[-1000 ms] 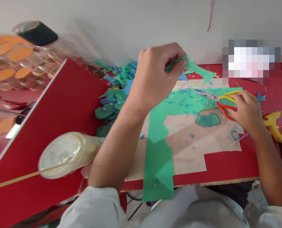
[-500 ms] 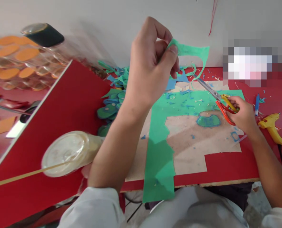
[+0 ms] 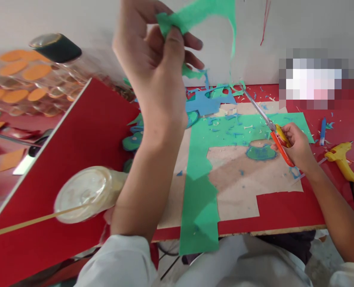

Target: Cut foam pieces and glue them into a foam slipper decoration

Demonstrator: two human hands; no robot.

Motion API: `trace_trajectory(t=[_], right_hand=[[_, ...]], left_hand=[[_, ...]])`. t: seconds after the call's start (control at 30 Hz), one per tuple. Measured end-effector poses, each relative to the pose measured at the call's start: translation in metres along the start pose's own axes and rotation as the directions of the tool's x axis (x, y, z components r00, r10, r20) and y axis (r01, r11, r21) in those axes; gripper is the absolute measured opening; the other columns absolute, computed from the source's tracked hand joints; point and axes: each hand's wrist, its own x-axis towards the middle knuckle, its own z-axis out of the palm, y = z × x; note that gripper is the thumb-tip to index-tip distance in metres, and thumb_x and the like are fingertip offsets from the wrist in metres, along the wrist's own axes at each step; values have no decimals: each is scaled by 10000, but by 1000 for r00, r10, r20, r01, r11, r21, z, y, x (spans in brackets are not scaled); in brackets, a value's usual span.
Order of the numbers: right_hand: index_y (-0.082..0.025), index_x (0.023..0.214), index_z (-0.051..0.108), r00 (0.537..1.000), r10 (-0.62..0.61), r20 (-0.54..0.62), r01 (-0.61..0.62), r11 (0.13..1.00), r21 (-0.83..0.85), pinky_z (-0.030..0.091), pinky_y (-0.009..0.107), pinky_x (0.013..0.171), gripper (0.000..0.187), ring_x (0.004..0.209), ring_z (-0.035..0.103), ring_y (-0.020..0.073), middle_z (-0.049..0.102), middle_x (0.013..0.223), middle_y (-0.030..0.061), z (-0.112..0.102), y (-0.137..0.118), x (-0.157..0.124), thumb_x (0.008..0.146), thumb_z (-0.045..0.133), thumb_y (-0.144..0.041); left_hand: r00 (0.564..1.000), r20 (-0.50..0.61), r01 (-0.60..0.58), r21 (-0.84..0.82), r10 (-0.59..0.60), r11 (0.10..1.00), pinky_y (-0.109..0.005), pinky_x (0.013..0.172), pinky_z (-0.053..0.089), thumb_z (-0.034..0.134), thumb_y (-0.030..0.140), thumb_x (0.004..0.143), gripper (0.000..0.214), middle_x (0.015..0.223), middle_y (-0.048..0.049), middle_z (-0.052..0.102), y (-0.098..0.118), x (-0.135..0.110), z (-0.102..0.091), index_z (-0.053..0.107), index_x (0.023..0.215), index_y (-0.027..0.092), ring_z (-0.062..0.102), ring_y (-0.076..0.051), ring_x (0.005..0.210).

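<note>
High in front of the wall, my left hand (image 3: 161,52) pinches a thin green felt-like scrap (image 3: 206,14) between thumb and finger; its narrow strip dangles to the right. My right hand (image 3: 298,145) is closed round the red and yellow handles of the scissors (image 3: 262,111). Their blades point up and left over the table, looking closed. Just left of that hand lies a green cut-out with a blue border (image 3: 261,152). Below the blades spreads a large L-shaped green sheet (image 3: 200,191), hanging over the table's front edge and strewn with small blue bits.
Blue and green offcuts (image 3: 206,101) pile at the back. A yellow glue gun (image 3: 341,159) and a blue pen-like stick (image 3: 323,130) lie right. At left are a lidded cup with a straw (image 3: 83,195), a red panel (image 3: 84,131) and clear containers with orange discs (image 3: 39,71).
My left hand has moved up and left, carrying the green scrap away from the scissors. The scissors have turned slightly, and my right hand has shifted a little left.
</note>
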Motion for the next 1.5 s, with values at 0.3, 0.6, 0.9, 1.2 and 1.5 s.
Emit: trace_trajectory(t=[0.3, 0.6, 0.9, 1.2, 1.5], right_hand=[[-254, 934, 694, 919, 65, 388, -219, 904, 366, 336, 264, 366, 649, 417, 418, 87, 569, 675, -56, 3, -14, -8, 717, 900, -829], [-268, 936, 697, 905, 122, 409, -285, 885, 367, 322, 281, 378, 670, 477, 387, 111, 528, 688, -34, 10, -13, -8, 670, 914, -843], [-267, 1077, 693, 931, -56, 360, -69, 943, 326, 329, 321, 489, 831, 542, 364, 132, 481, 732, -39, 11, -2, -8, 767, 643, -1036], [-285, 924, 642, 997, -34, 71, 13, 959, 282, 421, 342, 580, 557, 639, 435, 152, 599, 843, 4, 3, -20, -4, 805, 855, -786], [-253, 942, 648, 990, -13, 137, -30, 953, 300, 492, 297, 612, 392, 660, 515, 121, 632, 884, -20, 14, -23, -8, 746, 951, -404]], left_hand=[[957, 205, 212, -8, -206, 977, -329, 657, 488, 696, 250, 950, 220, 742, 82, 697, -10, -6, 5, 496, 863, 279, 625, -111, 656], [820, 394, 359, 210, -415, 910, -355, 567, 346, 565, 404, 1046, 150, 624, 42, 397, -11, -17, 13, 616, 932, 320, 352, -151, 533], [776, 525, 254, 247, -350, 935, -343, 553, 216, 527, 318, 1039, 170, 630, 50, 286, -11, -17, 12, 625, 903, 286, 239, -142, 557], [626, 648, 410, 201, -434, 890, -292, 536, 281, 511, 338, 1090, 375, 624, 56, 309, 8, -24, 18, 417, 736, 256, 282, -109, 525], [588, 718, 416, 127, -373, 900, -253, 533, 348, 508, 281, 1105, 311, 656, 51, 442, -31, -54, 40, 498, 798, 229, 411, -94, 551]])
